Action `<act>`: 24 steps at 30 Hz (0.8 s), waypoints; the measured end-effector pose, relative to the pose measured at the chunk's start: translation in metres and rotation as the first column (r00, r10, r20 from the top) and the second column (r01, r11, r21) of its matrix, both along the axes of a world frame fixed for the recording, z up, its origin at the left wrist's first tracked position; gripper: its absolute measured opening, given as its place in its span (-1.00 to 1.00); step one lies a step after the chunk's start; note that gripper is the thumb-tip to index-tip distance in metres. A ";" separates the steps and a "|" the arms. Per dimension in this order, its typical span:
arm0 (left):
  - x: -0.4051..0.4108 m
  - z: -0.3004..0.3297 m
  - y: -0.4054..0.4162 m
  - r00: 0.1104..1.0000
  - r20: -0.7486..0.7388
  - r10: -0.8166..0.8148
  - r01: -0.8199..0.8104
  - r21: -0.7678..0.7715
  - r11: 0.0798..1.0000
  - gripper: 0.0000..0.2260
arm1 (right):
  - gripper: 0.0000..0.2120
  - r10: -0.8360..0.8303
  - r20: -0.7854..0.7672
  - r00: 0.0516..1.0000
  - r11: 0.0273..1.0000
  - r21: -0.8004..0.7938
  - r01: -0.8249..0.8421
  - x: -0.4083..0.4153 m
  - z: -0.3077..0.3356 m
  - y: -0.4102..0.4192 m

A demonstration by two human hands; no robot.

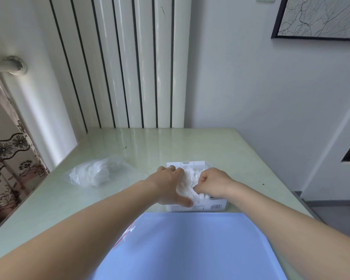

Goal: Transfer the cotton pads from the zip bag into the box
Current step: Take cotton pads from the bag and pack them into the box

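Head view shows the cotton pads (pixel 188 181) heaped in a loose white mound that stands above the rim of the white box (pixel 216 206), which sits on the pale green table (pixel 220 144) just beyond a blue sheet (pixel 190 245) at six o'clock; the left hand (pixel 170 184) is spread wide over the mound's nine o'clock side, fingers straight and thumb reaching along the box's near wall, pressing rather than gripping; the right hand (pixel 212 183) is curled at the three o'clock side, knuckles up, and seems to pinch a tuft of pads at its fingertips, though the grip itself is partly hidden; the zip bag (pixel 95 174) lies well apart at about ten o'clock from the box, crumpled, with what looks like more white cotton inside, so I judge the transfer only partly done; the risks follow from the overfilled heap: pressing unevenly could squeeze pads over the rim onto the table; a hard downward push on a light box could slide or tip it; lifting the curled hand could drag clinging fibres out with it; adding the bag's remainder without first compacting could make the box impossible to close.
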State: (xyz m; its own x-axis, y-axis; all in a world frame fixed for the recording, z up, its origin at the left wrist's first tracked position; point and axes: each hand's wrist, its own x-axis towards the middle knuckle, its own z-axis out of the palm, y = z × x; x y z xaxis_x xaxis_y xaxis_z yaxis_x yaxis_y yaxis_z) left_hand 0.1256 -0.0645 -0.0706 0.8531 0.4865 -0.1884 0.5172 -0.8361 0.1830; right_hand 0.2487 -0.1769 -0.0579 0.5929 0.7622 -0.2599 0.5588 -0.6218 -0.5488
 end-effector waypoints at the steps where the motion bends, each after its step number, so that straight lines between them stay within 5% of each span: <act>1: 0.000 0.000 0.000 1.000 -0.001 0.000 0.000 0.001 1.000 -0.23 | -0.84 0.008 -0.022 1.000 1.000 -0.009 -0.008 -0.002 0.001 0.000; 3: 0.000 0.000 -0.001 1.000 0.000 0.000 0.000 0.007 1.000 -0.22 | -0.94 0.017 -0.054 0.998 0.999 -0.033 -0.019 -0.004 0.005 0.000; 14: -0.003 0.000 -0.003 1.000 0.019 0.013 -0.013 0.010 1.000 -0.22 | -0.80 0.045 -0.011 0.999 0.991 -0.129 -0.046 -0.013 0.002 0.005; 18: -0.015 0.010 0.004 0.996 0.085 0.026 -0.013 -0.158 0.987 -0.14 | -0.82 0.146 0.187 0.971 0.975 -0.193 -0.110 -0.021 0.014 0.001; 21: -0.041 0.032 0.026 0.917 0.339 0.212 -0.088 -0.345 0.935 -0.32 | -0.83 0.158 0.461 0.873 0.987 -0.070 -0.141 -0.040 0.023 -0.005; 24: -0.081 0.044 0.064 0.758 0.458 0.465 -0.240 -0.466 0.851 -0.48 | -0.78 0.257 0.383 0.887 0.926 0.164 -0.339 -0.073 0.029 -0.007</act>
